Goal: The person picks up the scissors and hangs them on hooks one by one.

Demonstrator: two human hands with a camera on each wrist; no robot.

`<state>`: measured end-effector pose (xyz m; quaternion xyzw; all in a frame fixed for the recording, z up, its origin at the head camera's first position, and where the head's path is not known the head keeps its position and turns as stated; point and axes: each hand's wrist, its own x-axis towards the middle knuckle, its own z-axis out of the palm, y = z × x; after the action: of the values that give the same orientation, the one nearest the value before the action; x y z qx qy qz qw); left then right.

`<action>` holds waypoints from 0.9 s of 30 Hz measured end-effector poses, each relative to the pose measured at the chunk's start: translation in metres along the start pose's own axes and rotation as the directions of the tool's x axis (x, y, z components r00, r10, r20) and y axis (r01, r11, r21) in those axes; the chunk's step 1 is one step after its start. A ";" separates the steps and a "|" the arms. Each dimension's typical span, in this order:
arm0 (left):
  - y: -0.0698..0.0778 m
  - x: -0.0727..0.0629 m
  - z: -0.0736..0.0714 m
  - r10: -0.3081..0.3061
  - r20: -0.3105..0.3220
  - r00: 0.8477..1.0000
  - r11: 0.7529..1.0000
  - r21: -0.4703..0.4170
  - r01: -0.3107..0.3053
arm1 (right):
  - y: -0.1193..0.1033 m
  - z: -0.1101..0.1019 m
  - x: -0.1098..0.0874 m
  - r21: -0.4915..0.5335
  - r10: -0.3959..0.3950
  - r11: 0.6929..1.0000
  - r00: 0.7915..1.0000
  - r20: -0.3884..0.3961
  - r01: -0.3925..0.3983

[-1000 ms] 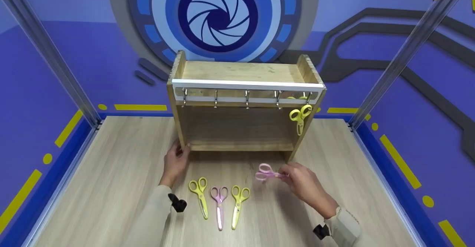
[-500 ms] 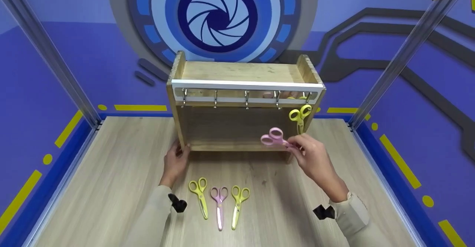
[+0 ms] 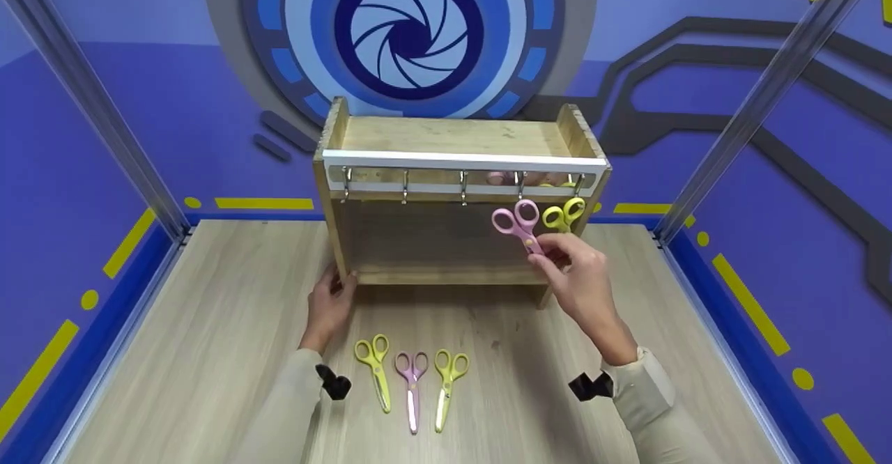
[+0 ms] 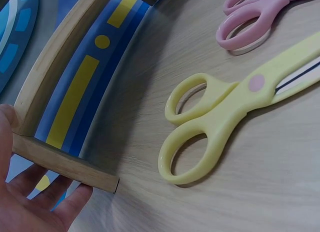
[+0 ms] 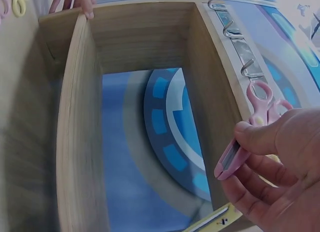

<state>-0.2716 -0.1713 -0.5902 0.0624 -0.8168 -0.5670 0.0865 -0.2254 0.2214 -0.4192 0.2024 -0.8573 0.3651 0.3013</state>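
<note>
My right hand (image 3: 582, 279) pinches a pair of pink scissors (image 3: 517, 221) by the blades, its handle loops pointing up just below the hook rail (image 3: 432, 159). In the right wrist view, the loops of the pink scissors (image 5: 260, 99) overlap the rail close to a hook (image 5: 247, 67). Yellow scissors (image 3: 573, 207) hang from the rightmost hook, their blades partly hidden behind my right hand. At the lower left, my left hand (image 3: 330, 307) grips the side of the wooden shelf (image 3: 453, 277). The left wrist view shows its fingers around the shelf's wooden edge (image 4: 70, 167).
Two yellow scissors (image 3: 377, 373) (image 3: 446, 387) and one pink pair (image 3: 412, 391) lie on the table (image 3: 230, 352), loops toward the shelf. Metal posts (image 3: 97, 95) stand at both sides, with printed blue panels behind.
My right hand has lifted the pink scissors from low over the table up to the hook rail, and their loops have turned upward. The left hand stays on the shelf.
</note>
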 end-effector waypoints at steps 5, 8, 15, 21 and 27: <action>0.000 0.000 -0.001 -0.001 0.004 1.000 1.000 -0.005 0.001 | 0.000 0.006 0.001 0.023 0.099 0.995 0.995 0.013 -0.099; 0.000 0.000 -0.001 0.005 0.004 1.000 1.000 -0.005 -0.005 | 0.001 0.010 0.001 0.027 0.129 0.991 0.992 0.011 -0.129; -0.001 0.000 0.000 0.004 0.010 1.000 1.000 0.003 -0.004 | 0.002 0.018 -0.001 0.040 0.161 0.986 0.987 0.006 -0.161; 0.000 -0.001 -0.001 0.002 0.007 1.000 1.000 0.002 -0.002 | 0.005 0.022 -0.001 0.049 0.188 0.981 0.982 0.000 -0.188; 0.001 0.000 0.000 0.024 -0.009 1.000 1.000 -0.004 -0.024 | 0.007 0.027 0.000 0.042 0.180 0.983 0.984 -0.014 -0.180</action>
<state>-0.2718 -0.1708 -0.5898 0.0549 -0.8158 -0.5674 0.0973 -0.2395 0.2062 -0.4373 0.1270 -0.8617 0.4100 0.2705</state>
